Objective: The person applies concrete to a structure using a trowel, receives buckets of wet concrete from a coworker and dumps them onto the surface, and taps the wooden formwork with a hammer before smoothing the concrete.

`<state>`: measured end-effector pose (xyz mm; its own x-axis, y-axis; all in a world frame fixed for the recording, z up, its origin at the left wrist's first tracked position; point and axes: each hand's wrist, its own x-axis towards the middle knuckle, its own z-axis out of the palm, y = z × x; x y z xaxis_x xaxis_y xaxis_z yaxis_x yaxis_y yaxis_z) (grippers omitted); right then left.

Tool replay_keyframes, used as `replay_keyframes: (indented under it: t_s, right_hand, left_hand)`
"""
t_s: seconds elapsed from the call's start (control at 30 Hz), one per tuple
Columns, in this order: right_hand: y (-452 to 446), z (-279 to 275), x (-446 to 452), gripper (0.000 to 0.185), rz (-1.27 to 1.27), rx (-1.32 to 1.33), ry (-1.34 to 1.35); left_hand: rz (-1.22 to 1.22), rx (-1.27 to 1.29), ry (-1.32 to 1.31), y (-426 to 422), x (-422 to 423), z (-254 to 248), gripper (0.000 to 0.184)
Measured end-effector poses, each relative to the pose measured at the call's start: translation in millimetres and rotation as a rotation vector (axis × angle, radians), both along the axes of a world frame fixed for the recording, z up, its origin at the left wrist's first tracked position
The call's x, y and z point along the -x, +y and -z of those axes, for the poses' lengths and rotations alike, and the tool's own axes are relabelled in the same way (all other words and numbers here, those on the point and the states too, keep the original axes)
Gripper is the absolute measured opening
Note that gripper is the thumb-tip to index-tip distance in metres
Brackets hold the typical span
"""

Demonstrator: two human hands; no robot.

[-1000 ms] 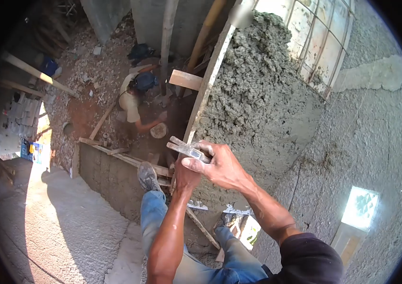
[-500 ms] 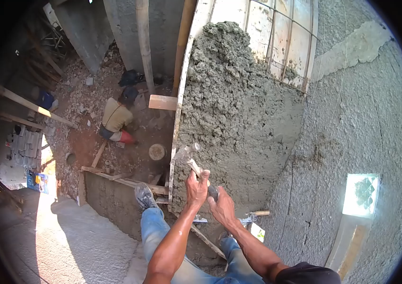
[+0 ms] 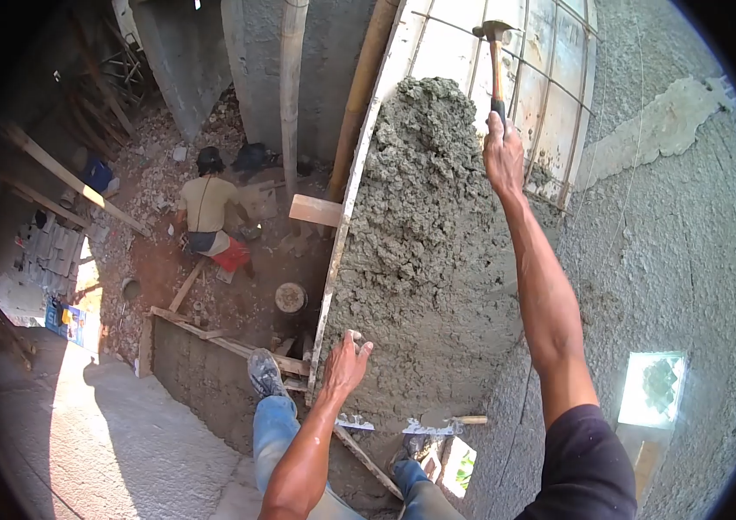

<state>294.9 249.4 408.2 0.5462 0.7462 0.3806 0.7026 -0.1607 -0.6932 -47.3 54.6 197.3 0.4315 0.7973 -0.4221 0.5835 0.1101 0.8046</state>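
My right hand [image 3: 504,156] is stretched far forward, closed round the dark grip of a hammer [image 3: 496,65]. The hammer's head points away from me, over the bare rebar grid [image 3: 531,65] and its pale panel. My left hand [image 3: 347,364] hovers at the lower left edge of the wet concrete [image 3: 428,208], near the long form board [image 3: 352,186]. Its fingers are bent and apart, and nothing shows in them. Rough concrete is heaped toward the rebar and smoother near my feet. A trowel [image 3: 437,426] with a wooden handle lies at the near edge.
Below on the left, a co-worker [image 3: 210,208] crouches on rubble beside a round bucket [image 3: 291,297]. Bamboo poles [image 3: 291,95] stand behind the form board. A short board [image 3: 316,211] juts out from it. My shoe [image 3: 265,373] rests by a lower wooden frame [image 3: 229,345].
My hands, together on the hammer before, have separated. My right hand has swung the hammer forward and right; my left has let go. The co-worker's posture has changed, and the view has shifted.
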Motion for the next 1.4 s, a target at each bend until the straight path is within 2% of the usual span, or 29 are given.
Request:
replay_keyframes:
  t_s: [0.07, 0.13, 0.2, 0.23, 0.27, 0.33, 0.37, 0.4, 0.47, 0.53, 0.6, 0.67, 0.7, 0.8, 0.83, 0.97, 1.07, 1.1, 1.13, 1.17, 1.23, 1.3, 1.33, 1.4]
  right_hand:
    - [44, 4, -31, 0.065, 0.09, 0.099, -0.166]
    - [90, 33, -92, 0.073, 0.11, 0.433, -0.312]
    - [97, 9, -79, 0.077, 0.176, 0.525, 0.006]
    - [92, 1, -67, 0.076, 0.193, 0.478, -0.022]
    - [99, 29, -87, 0.075, 0.245, 0.296, -0.302]
    - [91, 44, -86, 0.077, 0.182, 0.189, -0.315]
    - [98, 43, -96, 0.074, 0.161, 0.439, -0.253]
    - [90, 20, -69, 0.08, 0.174, 0.554, -0.041]
    - [95, 26, -79, 0.08, 0.244, 0.417, -0.214]
    - [91, 56, -90, 0.081, 0.227, 0.177, -0.415]
    - [97, 66, -106, 0.081, 0.163, 0.436, -0.252]
    - [78, 7, -61, 0.076, 0.21, 0.576, -0.065]
    - [77, 20, -72, 0.077, 0.232, 0.464, -0.225]
    - [74, 46, -88, 0.077, 0.162, 0.465, -0.329]
    - [81, 44, -94, 0.077, 0.167, 0.562, -0.265]
    - [60, 47, -89, 0.083, 0.198, 0.297, -0.327]
    - [58, 48, -96, 0.083, 0.247, 0.467, -0.296]
    - [44, 21, -65, 0.08, 0.291, 0.532, -0.11]
    - [32, 29, -64, 0.078, 0.303, 0.413, -0.181]
    - [8, 22, -32, 0.071, 0.274, 0.391, -0.129]
    - [-32, 41, 6, 0.055, 0.092, 0.143, -0.183]
    - [-46, 67, 18, 0.055, 0.065, 0.328, -0.139]
    - [-28, 100, -9, 0.06, 0.087, 0.457, -0.265]
    - [13, 98, -15, 0.067, 0.133, 0.484, -0.277]
  left_hand:
    - [0.034, 0.015, 0.046, 1, 2, 6, 0.045]
    - [0.085, -0.011, 0.092, -1, 4, 16, 0.048]
    - [0.092, 0.016, 0.094, 11, 6, 5, 0.049]
    - [0.103, 0.059, 0.088, 5, 7, 0, 0.05]
    - [0.099, 0.065, 0.085, 6, 9, 1, 0.05]
    - [0.095, 0.13, 0.093, 13, 9, 1, 0.049]
    - [0.086, 0.137, 0.095, 15, 9, 0, 0.05]
    - [0.084, 0.143, 0.1, 17, 10, -2, 0.05]
    - [0.092, 0.107, 0.112, 18, 9, -5, 0.05]
    - [0.1, 0.118, 0.112, 23, 7, -9, 0.049]
    - [0.119, 0.141, 0.12, 21, 7, -6, 0.049]
    - [0.086, 0.062, 0.087, 19, 6, 1, 0.047]
    - [0.088, 0.072, 0.086, 16, 5, -1, 0.047]
    - [0.107, 0.112, 0.122, 25, 3, -4, 0.046]
    - [0.104, 0.072, 0.12, 22, 1, -2, 0.046]
    - [0.124, 0.084, 0.121, 20, 4, -3, 0.046]
    - [0.112, 0.017, 0.096, 14, 5, 12, 0.045]
    - [0.121, 0.043, 0.111, 15, 5, 7, 0.045]
    - [0.115, 0.043, 0.104, 15, 5, 8, 0.045]
    - [0.113, 0.071, 0.102, 16, 6, 9, 0.044]
    - [0.114, 0.093, 0.102, 17, 5, 9, 0.044]
    - [0.114, 0.056, 0.097, 19, 4, 4, 0.043]
    - [0.114, 0.041, 0.1, 22, 2, 3, 0.043]
    - [0.1, 0.061, 0.098, 17, 3, 1, 0.043]
